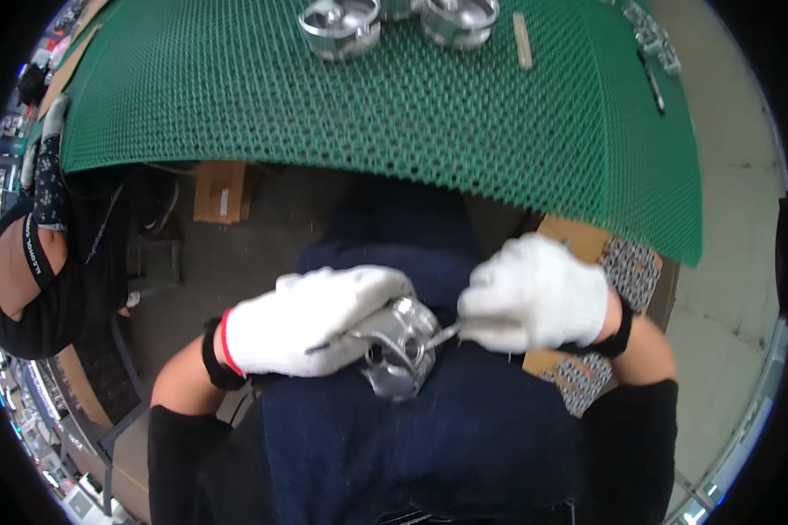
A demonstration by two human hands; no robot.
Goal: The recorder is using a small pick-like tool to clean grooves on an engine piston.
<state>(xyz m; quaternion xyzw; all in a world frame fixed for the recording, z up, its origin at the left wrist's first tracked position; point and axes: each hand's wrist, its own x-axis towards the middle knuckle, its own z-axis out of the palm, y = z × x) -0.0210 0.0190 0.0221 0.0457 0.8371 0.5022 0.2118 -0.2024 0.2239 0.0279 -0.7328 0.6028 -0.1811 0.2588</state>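
Observation:
A shiny metal piston (pixel 397 372) with round side holes lies tilted above my lap. My left hand (pixel 311 319), in a white knitted glove with a red cuff edge, is closed round its left and upper side. Opposite it, my gloved right hand (pixel 534 297) is closed in a pinch on a thin, pale tool (pixel 445 335). The tip of this tool meets the piston beside one of the holes. Most of the tool is hidden in the glove, so its exact kind does not show.
Ahead stands a table with a green textured mat (pixel 350 114). More pistons (pixel 341 31), a flat pale stick (pixel 522 41) and a black pen-like thing (pixel 652 83) lie on it. Small metal parts (pixel 630 271) fill cardboard at my right. A co-worker (pixel 39 254) sits left.

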